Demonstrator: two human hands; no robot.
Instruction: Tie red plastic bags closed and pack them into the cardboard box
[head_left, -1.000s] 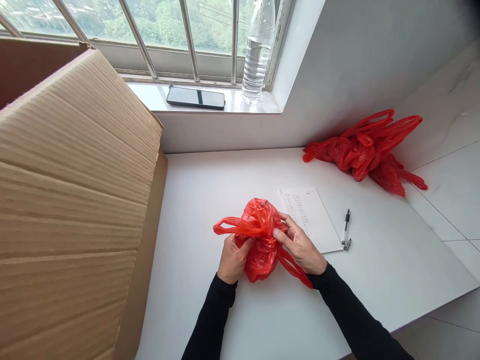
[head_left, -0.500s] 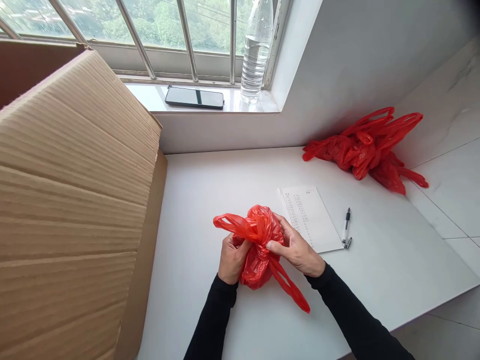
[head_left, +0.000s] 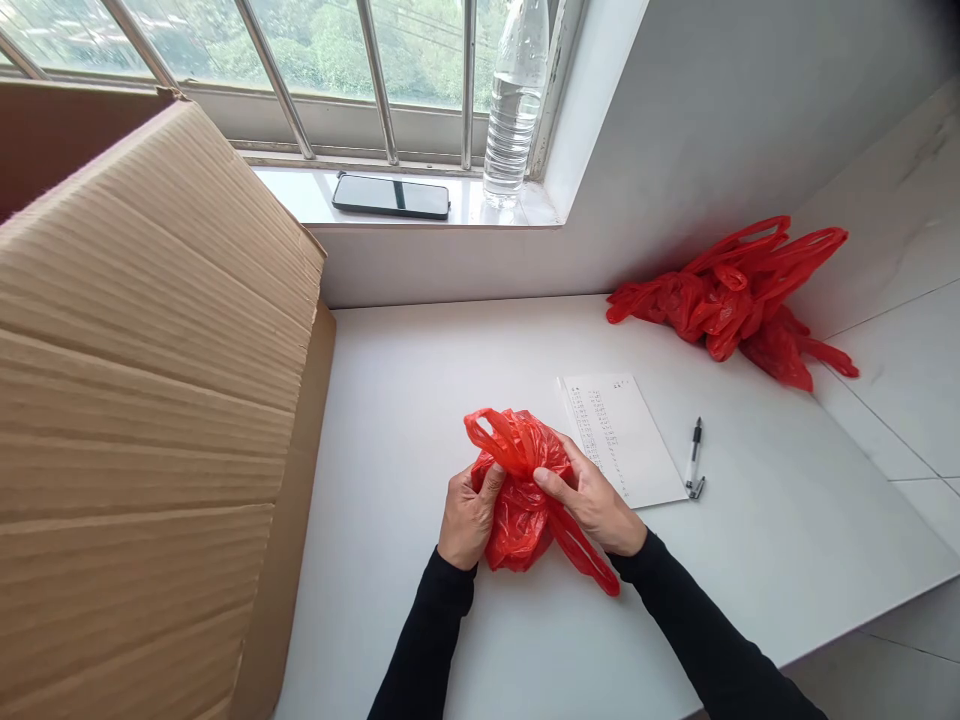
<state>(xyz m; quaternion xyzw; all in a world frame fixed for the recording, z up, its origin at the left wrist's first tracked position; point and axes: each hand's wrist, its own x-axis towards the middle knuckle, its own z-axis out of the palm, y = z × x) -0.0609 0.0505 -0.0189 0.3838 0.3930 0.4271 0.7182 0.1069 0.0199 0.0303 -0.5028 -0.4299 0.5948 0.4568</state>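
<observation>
A red plastic bag [head_left: 517, 530], bunched and gathered at its middle, is between my two hands over the white table. My left hand [head_left: 466, 515] grips its left side, thumb on top. From the right, my right hand [head_left: 596, 500] is closed on the bag, its thumb pressing near the gathered middle. One handle loop points up and left; the other trails down to the right. What the bag contains, if anything, is hidden, as are most of my fingers beneath it.
A large cardboard box [head_left: 150, 400] stands at the left. On the white table [head_left: 405, 370] lie a handwritten paper pad [head_left: 626, 440], a pen [head_left: 695, 455] and a heap of red plastic bags [head_left: 727, 300]. A phone [head_left: 390, 196] and a water bottle [head_left: 514, 120] rest on the windowsill.
The bag's upper-left handle loop has drawn in toward the right, nearer the gathered middle. The lower handle has shifted up slightly. Both hands still hold the bag in nearly the same place.
</observation>
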